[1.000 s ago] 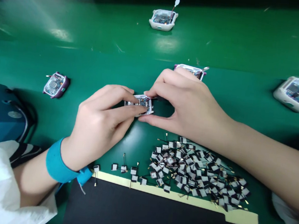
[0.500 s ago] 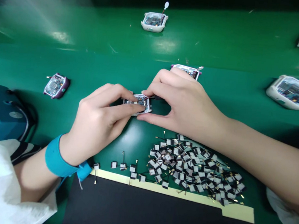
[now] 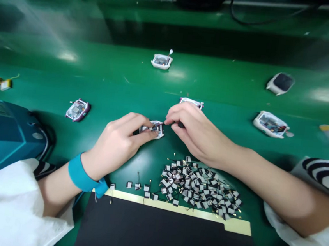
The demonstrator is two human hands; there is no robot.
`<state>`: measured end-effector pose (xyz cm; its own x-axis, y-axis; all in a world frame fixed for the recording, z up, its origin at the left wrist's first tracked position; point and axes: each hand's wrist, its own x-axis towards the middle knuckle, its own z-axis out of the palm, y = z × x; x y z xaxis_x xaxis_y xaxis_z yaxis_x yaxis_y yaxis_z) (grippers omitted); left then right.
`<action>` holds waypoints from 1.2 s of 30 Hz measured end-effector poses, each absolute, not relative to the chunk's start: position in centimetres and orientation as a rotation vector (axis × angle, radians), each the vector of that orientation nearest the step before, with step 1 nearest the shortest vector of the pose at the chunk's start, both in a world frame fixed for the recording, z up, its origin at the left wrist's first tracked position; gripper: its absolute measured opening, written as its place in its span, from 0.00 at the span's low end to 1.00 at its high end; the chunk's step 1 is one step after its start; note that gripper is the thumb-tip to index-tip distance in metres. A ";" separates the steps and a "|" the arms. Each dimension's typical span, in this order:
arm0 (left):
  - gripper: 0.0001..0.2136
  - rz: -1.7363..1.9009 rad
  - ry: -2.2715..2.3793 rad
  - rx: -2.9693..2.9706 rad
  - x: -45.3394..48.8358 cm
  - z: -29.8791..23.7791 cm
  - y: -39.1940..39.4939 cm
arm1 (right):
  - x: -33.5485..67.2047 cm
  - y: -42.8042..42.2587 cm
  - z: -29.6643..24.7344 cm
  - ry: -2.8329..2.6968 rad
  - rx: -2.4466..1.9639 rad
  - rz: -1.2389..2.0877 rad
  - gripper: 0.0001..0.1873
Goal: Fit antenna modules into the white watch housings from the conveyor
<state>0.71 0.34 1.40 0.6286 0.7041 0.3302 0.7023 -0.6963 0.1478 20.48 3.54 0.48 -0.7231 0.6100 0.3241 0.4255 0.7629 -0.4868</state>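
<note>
My left hand grips a small white-cased electronic module, with its fingertips over the exposed circuit board. My right hand is just to the right, its fingertips close to the module's right edge. Between its thumb and fingers it pinches a small dark piece, mostly hidden. Below both hands lies a heap of small black-and-white antenna patches with thin gold-tipped leads. A blue wristband circles my left wrist.
Several similar modules lie on the green mat, one just beyond my right hand. A few loose patches line the cream tape edge of a black pad. A teal case stands at left.
The view has tilted up and back, so everything looks smaller. My right hand has drawn slightly away from the module, and its fingers have closed together.
</note>
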 end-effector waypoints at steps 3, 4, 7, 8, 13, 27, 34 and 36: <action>0.11 0.602 1.213 2.824 0.6 1.3 0.3 | 21.6 3.2 0.9 -2.506 -0.837 0.426 0.11; 0.11 0.608 1.210 2.825 0.5 1.2 0.3 | 21.9 3.1 1.0 -2.506 -0.875 0.409 0.11; 0.12 0.620 1.213 2.824 0.4 1.1 0.2 | 22.1 3.0 0.9 -2.491 -0.899 0.468 0.11; 0.13 0.618 1.219 2.821 0.3 1.1 0.2 | 22.0 2.9 0.8 -2.470 -0.881 0.481 0.10; 0.11 0.615 1.238 2.818 0.3 0.8 0.1 | 20.9 3.2 1.2 -2.296 -0.768 0.585 0.07; 0.09 0.549 1.321 2.859 0.2 0.2 0.0 | 18.1 3.6 0.6 -2.114 -0.712 0.590 0.05; 0.10 0.573 1.328 2.871 0.2 0.2 -0.2 | 18.0 3.5 0.1 -2.152 -0.576 0.422 0.04; 0.10 0.589 1.322 2.877 0.2 0.2 -0.2 | 18.0 3.4 0.0 -2.169 -0.540 0.394 0.04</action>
<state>0.23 -0.17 0.23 0.5965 0.7182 0.3584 0.7469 -0.6601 0.0797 17.99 3.40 0.01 -0.5501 0.5067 0.6638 0.2406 0.8573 -0.4551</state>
